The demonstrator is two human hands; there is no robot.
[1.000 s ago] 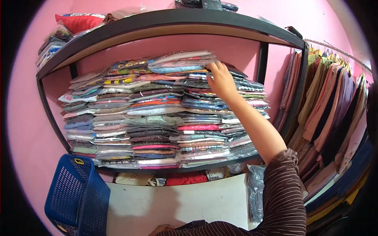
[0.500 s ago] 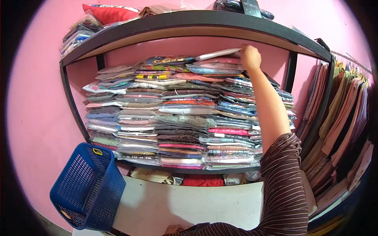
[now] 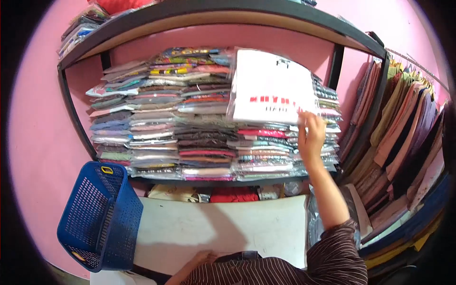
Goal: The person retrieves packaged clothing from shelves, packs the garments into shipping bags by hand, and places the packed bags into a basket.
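My right hand [image 3: 311, 135] is closed on the lower right corner of a white folded T-shirt [image 3: 270, 88] in a clear plastic bag. Red and dark lettering runs across the shirt's lower part. It is held up in front of stacked bagged clothes [image 3: 209, 133], hiding part of the upper right piles. Low in the view, my left hand [image 3: 203, 258] rests on the near edge of the white table [image 3: 190, 223], close to my body. Its fingers appear laid out flat, with nothing visible in them.
A tall blue perforated basket [image 3: 118, 223] stands at the table's left. A dark-framed shelf [image 3: 213, 19] surrounds the stacks, with more bagged items on top. Clothes on hangers [image 3: 403, 128] line the right side. A dark plastic-wrapped item [image 3: 323, 223] lies by the table's right edge.
My right hand has drawn the white bagged T-shirt off the top of a stack, down and toward me, turning its printed face into view. My left hand shows more at the table edge.
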